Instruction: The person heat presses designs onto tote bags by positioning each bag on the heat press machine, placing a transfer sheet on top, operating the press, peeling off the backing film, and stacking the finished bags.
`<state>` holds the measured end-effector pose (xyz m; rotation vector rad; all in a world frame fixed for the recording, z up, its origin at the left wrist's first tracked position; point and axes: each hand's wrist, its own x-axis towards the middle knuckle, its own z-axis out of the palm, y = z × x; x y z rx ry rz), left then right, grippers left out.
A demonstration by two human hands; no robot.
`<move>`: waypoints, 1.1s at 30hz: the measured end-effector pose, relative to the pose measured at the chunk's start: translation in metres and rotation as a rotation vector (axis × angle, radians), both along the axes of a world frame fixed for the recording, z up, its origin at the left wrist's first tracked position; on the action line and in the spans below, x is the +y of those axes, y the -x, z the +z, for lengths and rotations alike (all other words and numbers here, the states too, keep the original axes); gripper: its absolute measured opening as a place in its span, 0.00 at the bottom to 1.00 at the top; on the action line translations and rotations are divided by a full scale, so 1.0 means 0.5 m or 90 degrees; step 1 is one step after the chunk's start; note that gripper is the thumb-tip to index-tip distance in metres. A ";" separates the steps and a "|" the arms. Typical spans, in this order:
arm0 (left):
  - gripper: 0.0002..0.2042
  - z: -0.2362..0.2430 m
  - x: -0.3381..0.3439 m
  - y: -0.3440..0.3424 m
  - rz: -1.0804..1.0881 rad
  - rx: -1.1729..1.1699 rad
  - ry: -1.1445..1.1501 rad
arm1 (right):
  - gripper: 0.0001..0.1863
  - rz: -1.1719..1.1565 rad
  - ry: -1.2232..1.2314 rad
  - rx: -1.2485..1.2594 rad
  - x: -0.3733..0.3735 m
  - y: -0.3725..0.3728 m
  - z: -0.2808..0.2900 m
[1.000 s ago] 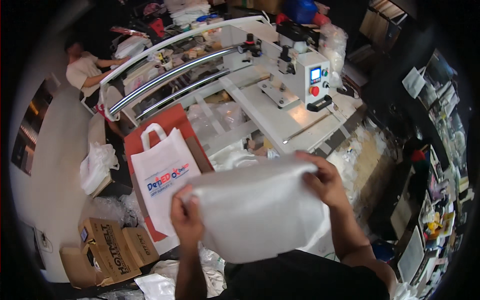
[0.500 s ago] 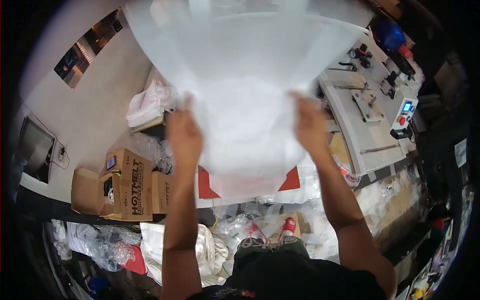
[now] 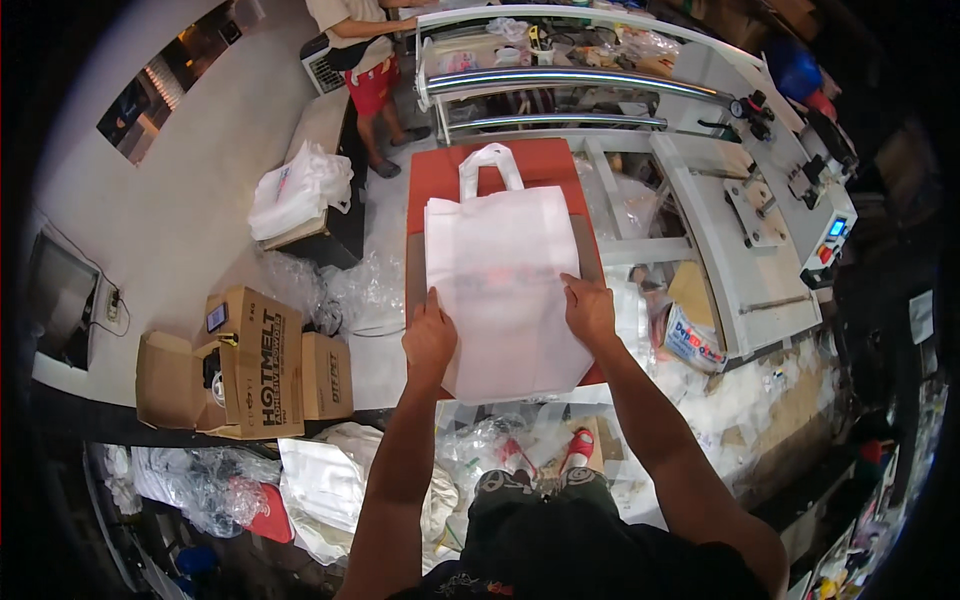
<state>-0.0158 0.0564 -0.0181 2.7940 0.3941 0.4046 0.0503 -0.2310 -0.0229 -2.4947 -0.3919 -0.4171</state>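
A white fabric tote bag (image 3: 505, 340) lies over a red board (image 3: 435, 175), its looped handle (image 3: 492, 158) at the far end. Faint reddish and dark print shows through the cloth across its middle. My left hand (image 3: 430, 338) grips the bag's left edge, thumb and index finger at the cloth. On the opposite edge my right hand (image 3: 590, 312) pinches the fabric in the same way. Both index fingers point away from me. The bag's near end hangs slightly past the board's near edge.
Right of the board stands a white-framed machine (image 3: 700, 230) with steel rollers and a control box (image 3: 828, 240). White bags (image 3: 300, 190) are stacked on a bench at left. Cardboard boxes (image 3: 265, 370) stand nearer. A co-worker (image 3: 368, 85) stands at the far left.
Both hands have brought the raised, blurred bag down onto the red board. The machine's far part and the co-worker now show behind it.
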 end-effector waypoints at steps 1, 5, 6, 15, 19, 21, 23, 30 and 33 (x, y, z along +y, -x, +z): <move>0.23 0.010 -0.005 -0.002 0.013 0.044 0.041 | 0.14 -0.009 -0.006 0.005 -0.002 -0.001 -0.003; 0.25 0.054 -0.023 0.011 0.017 0.107 -0.026 | 0.16 -0.008 0.021 0.107 -0.006 -0.001 0.019; 0.25 0.060 -0.025 0.012 0.021 0.111 -0.026 | 0.17 -0.059 0.070 0.025 0.006 0.015 0.044; 0.30 -0.019 -0.150 -0.018 -0.278 0.029 -0.051 | 0.24 0.284 0.156 0.114 0.214 -0.136 -0.020; 0.31 0.008 -0.156 -0.017 -0.264 0.055 0.010 | 0.28 0.237 0.238 0.046 0.276 -0.235 -0.046; 0.31 0.015 -0.149 -0.018 -0.270 0.044 0.030 | 0.32 0.206 0.294 0.066 0.307 -0.297 -0.034; 0.31 0.023 -0.152 -0.025 -0.267 0.031 0.014 | 0.33 0.186 0.312 0.077 0.323 -0.341 -0.027; 0.32 -0.002 -0.084 -0.094 -0.195 0.101 0.010 | 0.34 0.171 0.312 0.100 0.343 -0.358 -0.029; 0.34 -0.014 -0.081 -0.085 -0.186 0.059 -0.083 | 0.33 0.163 0.307 0.099 0.341 -0.359 -0.025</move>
